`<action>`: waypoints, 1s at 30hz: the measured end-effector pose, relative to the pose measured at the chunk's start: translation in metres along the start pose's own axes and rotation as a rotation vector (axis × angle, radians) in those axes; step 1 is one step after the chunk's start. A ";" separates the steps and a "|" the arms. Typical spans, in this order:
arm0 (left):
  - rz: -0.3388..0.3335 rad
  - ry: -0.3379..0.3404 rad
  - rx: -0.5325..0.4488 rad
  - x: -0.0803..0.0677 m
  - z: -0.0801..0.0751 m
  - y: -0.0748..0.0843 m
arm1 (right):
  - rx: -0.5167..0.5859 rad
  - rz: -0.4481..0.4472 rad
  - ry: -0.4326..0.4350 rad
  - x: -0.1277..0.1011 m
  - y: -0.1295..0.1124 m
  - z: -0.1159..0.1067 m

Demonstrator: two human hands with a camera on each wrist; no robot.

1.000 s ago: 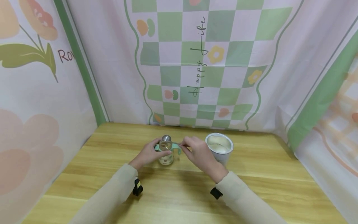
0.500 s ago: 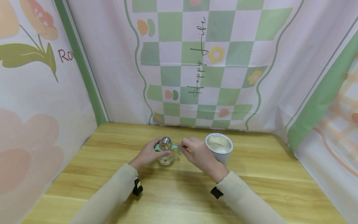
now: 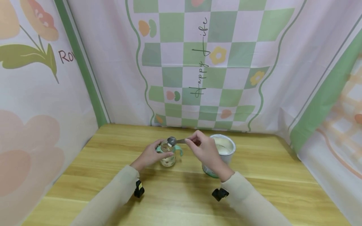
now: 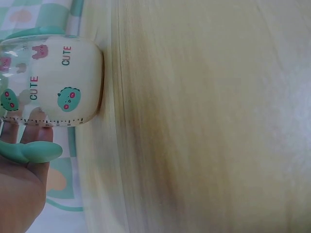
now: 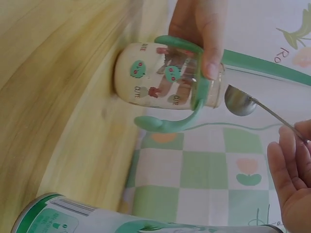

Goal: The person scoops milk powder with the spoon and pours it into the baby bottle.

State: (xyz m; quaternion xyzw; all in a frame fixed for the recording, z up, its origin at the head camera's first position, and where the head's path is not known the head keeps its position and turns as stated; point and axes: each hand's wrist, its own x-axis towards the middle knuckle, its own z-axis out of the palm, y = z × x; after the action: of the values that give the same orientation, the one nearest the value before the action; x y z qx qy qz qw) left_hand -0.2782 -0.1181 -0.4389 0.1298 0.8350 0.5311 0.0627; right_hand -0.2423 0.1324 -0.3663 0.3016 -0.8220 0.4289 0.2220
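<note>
My left hand (image 3: 150, 154) grips a clear baby bottle (image 3: 168, 162) around its upper part. The bottle stands on the table, printed with small cartoon faces and the word CUTE, with whitish contents low inside. Its green handles (image 5: 160, 124) stick out on both sides. Between thumb and fingers, my right hand (image 3: 205, 151) pinches the handle of a metal measuring spoon (image 5: 239, 101). The spoon's bowl is just above the bottle's open mouth, its hollow side visible in the head view. A little white shows at the bowl's edge.
To the right, partly behind my right hand, stands an open can (image 3: 227, 158) with pale powder (image 3: 222, 147) inside. The wooden table (image 3: 175, 201) meets a printed curtain (image 3: 195, 78) at the back, with more curtains at both sides.
The spoon has turned from rounded back up to hollow side showing, and moved slightly right. My right hand has risen a little, uncovering the can's base. My left hand and the bottle stay put.
</note>
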 end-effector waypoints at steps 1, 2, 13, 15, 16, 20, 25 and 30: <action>-0.002 0.000 -0.005 0.000 0.000 0.000 | 0.014 0.024 -0.001 0.000 -0.001 -0.001; -0.001 0.000 -0.009 0.000 0.000 0.000 | 0.029 0.049 -0.002 0.000 -0.001 -0.003; 0.000 0.003 -0.011 0.000 0.000 0.000 | 0.102 0.203 -0.005 0.002 -0.008 -0.019; 0.001 0.004 -0.003 0.000 0.000 0.001 | 0.107 0.208 -0.005 0.002 -0.010 -0.022; 0.003 0.004 0.005 -0.001 -0.001 0.001 | 0.109 0.210 -0.004 0.002 -0.010 -0.023; 0.015 -0.003 0.040 -0.002 -0.003 0.005 | 0.120 0.214 -0.005 0.001 -0.010 -0.028; 0.041 -0.031 0.114 0.000 -0.006 0.010 | 0.109 0.237 -0.008 -0.001 -0.008 -0.037; 0.059 -0.068 0.164 0.002 -0.011 0.016 | 0.099 0.266 0.004 -0.003 -0.006 -0.047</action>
State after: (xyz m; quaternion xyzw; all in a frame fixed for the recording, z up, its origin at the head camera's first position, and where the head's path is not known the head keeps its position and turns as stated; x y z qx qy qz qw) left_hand -0.2804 -0.1204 -0.4200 0.1769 0.8689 0.4579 0.0644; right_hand -0.2310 0.1697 -0.3396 0.1996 -0.8321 0.4953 0.1498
